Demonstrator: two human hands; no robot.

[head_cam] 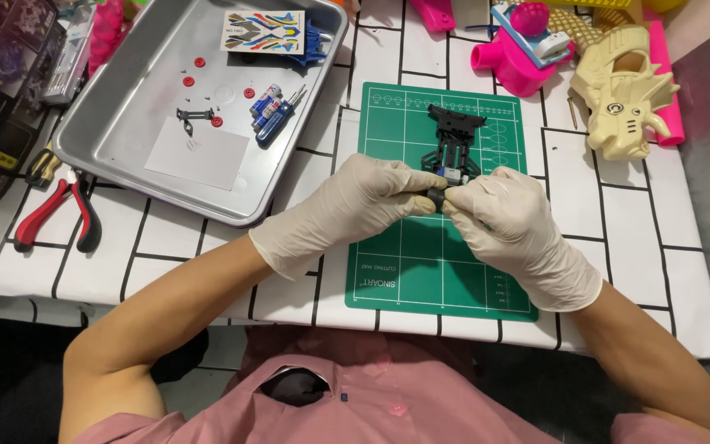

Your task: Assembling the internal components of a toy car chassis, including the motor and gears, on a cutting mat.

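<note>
Left hand (355,205) and right hand (507,218), both gloved, fingertips pinched shut on small black wheel (437,200) at rear of black toy-car chassis (452,140) over green cutting mat (437,263). Colourful rectangular sticker sheet (263,31) lies at far end of metal tray (125,123); blue batteries (266,105) beside it.

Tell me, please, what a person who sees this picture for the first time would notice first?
Two white-gloved hands meet in the middle: the left hand and right hand pinch a small black part above the green cutting mat, just below a black toy car frame. At upper left lies a metal tray with small red wheels and batteries. A cream toy dragon head sits at upper right, and red pliers lie at the left edge.
</note>
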